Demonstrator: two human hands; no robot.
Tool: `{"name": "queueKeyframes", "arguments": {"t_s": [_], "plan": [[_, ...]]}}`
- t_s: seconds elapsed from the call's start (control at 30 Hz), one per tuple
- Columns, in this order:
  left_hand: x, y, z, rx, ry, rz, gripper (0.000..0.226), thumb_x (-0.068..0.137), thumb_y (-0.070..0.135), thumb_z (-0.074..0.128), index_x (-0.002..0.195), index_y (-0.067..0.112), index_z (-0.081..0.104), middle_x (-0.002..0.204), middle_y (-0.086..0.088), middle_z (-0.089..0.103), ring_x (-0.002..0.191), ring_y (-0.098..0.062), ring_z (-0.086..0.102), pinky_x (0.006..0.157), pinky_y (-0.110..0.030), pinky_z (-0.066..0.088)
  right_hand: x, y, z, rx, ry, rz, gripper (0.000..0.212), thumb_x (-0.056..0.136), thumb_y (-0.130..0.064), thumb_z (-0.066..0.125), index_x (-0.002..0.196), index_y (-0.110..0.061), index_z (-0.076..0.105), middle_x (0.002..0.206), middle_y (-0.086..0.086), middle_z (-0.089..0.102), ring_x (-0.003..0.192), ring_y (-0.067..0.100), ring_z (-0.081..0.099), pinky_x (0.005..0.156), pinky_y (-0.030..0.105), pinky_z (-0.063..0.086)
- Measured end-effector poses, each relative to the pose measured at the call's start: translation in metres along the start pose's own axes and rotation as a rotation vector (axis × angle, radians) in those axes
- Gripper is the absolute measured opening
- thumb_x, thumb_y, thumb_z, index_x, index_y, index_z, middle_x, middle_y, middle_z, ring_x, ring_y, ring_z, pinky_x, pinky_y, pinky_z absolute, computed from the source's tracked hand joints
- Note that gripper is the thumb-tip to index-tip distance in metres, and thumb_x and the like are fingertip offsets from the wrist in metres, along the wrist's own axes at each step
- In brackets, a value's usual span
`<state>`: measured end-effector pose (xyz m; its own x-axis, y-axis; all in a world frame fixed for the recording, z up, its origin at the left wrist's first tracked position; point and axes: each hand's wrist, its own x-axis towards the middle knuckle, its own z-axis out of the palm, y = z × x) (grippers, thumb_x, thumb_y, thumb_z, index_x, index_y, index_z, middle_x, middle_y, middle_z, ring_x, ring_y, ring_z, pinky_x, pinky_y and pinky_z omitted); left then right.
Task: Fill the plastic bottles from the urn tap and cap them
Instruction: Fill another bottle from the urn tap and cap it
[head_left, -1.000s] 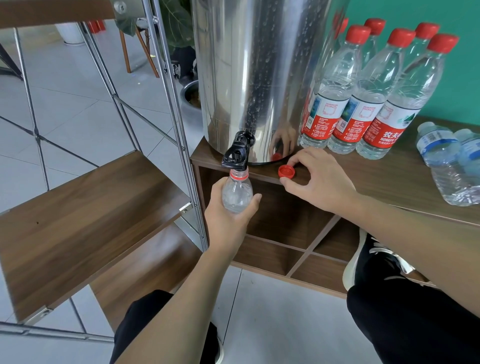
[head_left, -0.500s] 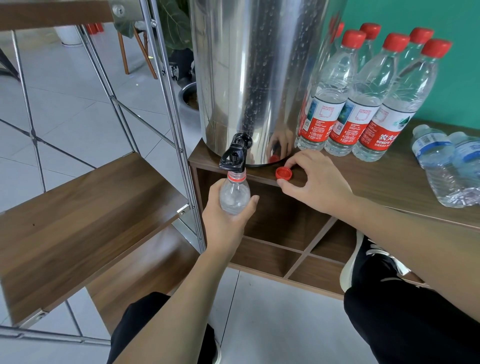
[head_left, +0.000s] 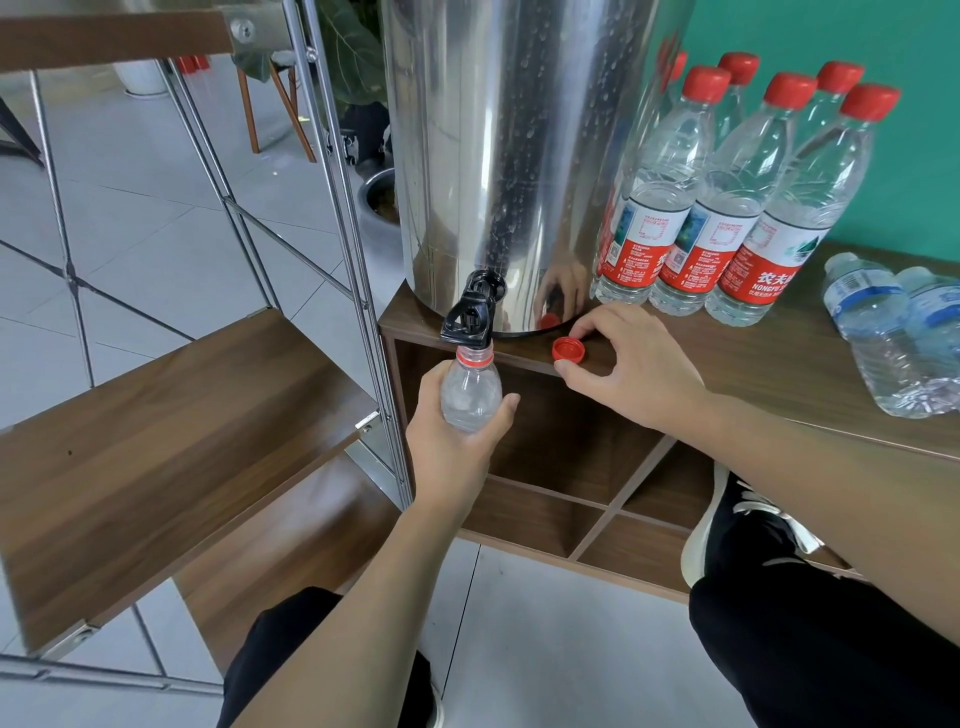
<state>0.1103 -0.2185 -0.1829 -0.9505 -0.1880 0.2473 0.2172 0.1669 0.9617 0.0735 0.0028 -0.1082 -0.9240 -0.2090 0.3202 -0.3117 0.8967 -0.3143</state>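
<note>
My left hand (head_left: 457, 447) grips a clear uncapped plastic bottle (head_left: 470, 395) and holds its red-ringed mouth right under the black tap (head_left: 470, 317) of the steel urn (head_left: 514, 156). Whether water is flowing cannot be made out. My right hand (head_left: 631, 364) rests on the wooden cabinet top (head_left: 769, 364), thumb and forefinger pinching a loose red cap (head_left: 569, 349) that lies by the urn's base. Several capped, red-labelled bottles (head_left: 727, 208) stand upright to the right of the urn.
Two blue-labelled bottles (head_left: 893, 338) lie on their sides at the cabinet's right end. A metal-framed rack with wooden shelves (head_left: 156, 447) stands close on the left. Open cubbies (head_left: 571, 467) sit below the cabinet top, with my shoe (head_left: 737, 525) by them.
Nothing has moved apart from a slight shift of the camera; both hands keep their hold on the bottle and the cap.
</note>
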Motion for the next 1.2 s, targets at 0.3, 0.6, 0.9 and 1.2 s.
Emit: {"name": "queueKeyframes", "arguments": {"t_s": [0.3, 0.6, 0.9, 1.2], "plan": [[0.001, 0.000, 0.000, -0.016, 0.011, -0.004, 0.063, 0.080, 0.033, 0.090, 0.132, 0.031, 0.054, 0.113, 0.029, 0.061, 0.110, 0.009, 0.057, 0.085, -0.002, 0.042, 0.002, 0.001, 0.001, -0.005, 0.000, -0.005, 0.036, 0.087, -0.059, 0.064, 0.109, -0.030, 0.063, 0.114, -0.013, 0.058, 0.113, 0.008, 0.049, 0.104, 0.034, 0.039], [0.001, 0.001, 0.000, -0.011, 0.011, -0.007, 0.064, 0.080, 0.033, 0.090, 0.132, 0.030, 0.054, 0.115, 0.026, 0.060, 0.110, 0.011, 0.056, 0.086, -0.002, 0.043, 0.002, 0.000, 0.000, -0.013, -0.006, 0.005, 0.036, 0.087, -0.059, 0.065, 0.109, -0.030, 0.063, 0.114, -0.013, 0.058, 0.113, 0.009, 0.049, 0.105, 0.035, 0.040], [0.001, 0.001, 0.001, -0.011, 0.006, -0.012, 0.065, 0.080, 0.033, 0.089, 0.133, 0.030, 0.053, 0.115, 0.025, 0.059, 0.111, 0.012, 0.055, 0.084, -0.001, 0.042, 0.001, -0.003, -0.003, -0.007, -0.023, 0.016, 0.044, 0.086, -0.064, 0.061, 0.112, -0.029, 0.062, 0.115, -0.012, 0.058, 0.113, 0.009, 0.050, 0.105, 0.037, 0.042], [0.001, 0.002, 0.000, -0.004, -0.004, -0.017, 0.067, 0.080, 0.032, 0.089, 0.136, 0.026, 0.053, 0.118, 0.023, 0.060, 0.112, 0.014, 0.054, 0.085, 0.000, 0.041, -0.007, -0.015, -0.014, 0.029, 0.019, -0.032, 0.050, 0.086, -0.062, 0.064, 0.119, -0.025, 0.061, 0.119, -0.011, 0.058, 0.114, 0.007, 0.051, 0.103, 0.037, 0.044]]}}
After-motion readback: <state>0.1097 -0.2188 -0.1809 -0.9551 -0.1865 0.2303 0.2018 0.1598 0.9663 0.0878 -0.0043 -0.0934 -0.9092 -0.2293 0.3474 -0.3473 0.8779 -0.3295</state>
